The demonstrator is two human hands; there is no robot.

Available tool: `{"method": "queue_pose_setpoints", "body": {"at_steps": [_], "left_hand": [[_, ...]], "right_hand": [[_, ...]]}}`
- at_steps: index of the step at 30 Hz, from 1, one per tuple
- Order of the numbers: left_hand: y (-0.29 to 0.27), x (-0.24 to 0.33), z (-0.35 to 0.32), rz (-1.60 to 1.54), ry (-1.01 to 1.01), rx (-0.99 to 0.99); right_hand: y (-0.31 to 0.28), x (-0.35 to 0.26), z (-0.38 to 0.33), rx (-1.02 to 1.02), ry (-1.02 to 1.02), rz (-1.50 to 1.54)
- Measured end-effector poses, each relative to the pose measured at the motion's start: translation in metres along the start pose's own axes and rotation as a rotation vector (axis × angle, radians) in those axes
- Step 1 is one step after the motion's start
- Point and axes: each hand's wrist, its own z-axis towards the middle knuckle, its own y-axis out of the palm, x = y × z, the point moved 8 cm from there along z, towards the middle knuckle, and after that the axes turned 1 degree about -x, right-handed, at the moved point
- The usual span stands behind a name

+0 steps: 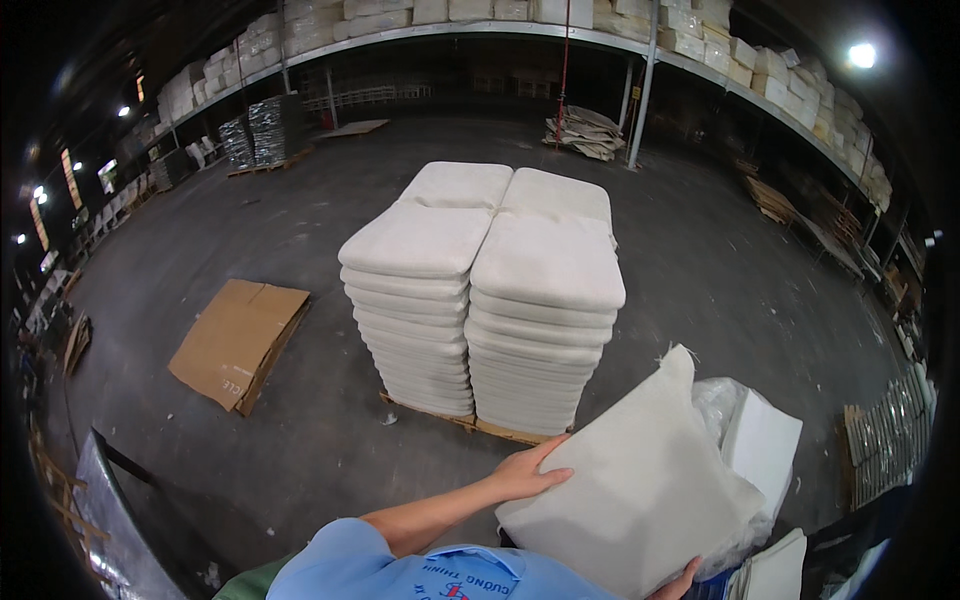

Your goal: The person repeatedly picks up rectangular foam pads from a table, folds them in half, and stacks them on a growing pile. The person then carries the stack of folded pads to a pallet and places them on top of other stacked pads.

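A white fabric-covered cushion (pixel 630 480) with pointed corners lies tilted in front of my body. Loose threads stick out at its far corner. My left hand (pixel 532 472) grips its left edge, thumb on top and the other fingers partly hidden behind the edge. At the lower edge of the view, my right hand (pixel 680 582) holds the near right side, only some of its fingers showing. Beyond it, white seat cushions (pixel 545 260) rise in several neat stacks, side by side on a wooden pallet (pixel 510 432). Clear plastic wrap (pixel 715 405) and a white foam block (pixel 762 445) sit right behind the held cushion.
Flattened brown cardboard (pixel 238 340) lies on the grey floor to the left. A metal-edged surface (pixel 120 520) stands at near left. Slatted bundles (pixel 888 445) are at the right. Racking (pixel 480 28) loaded with white wrapped packs spans the back, with wrapped pallet loads (pixel 272 130) at far left.
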Motion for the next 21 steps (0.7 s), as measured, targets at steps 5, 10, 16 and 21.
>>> {"method": "queue_pose_setpoints", "body": {"at_steps": [5,10,16,21], "left_hand": [[-0.086,-0.023,0.034,-0.043,-0.042,0.227],[-0.173,-0.035,0.068,-0.126,-0.077,0.398],[-0.312,-0.057,0.108,-0.167,0.044,0.742],[-0.473,-0.05,0.128,0.051,0.058,0.878]], "right_hand": [[0.146,0.011,0.07,-0.34,-0.051,0.178],[0.298,-0.001,0.139,-0.559,-0.097,0.116],[0.537,-0.063,0.15,-0.85,-0.249,-0.213],[0.733,-0.076,0.08,-1.12,-0.332,-0.35]]}}
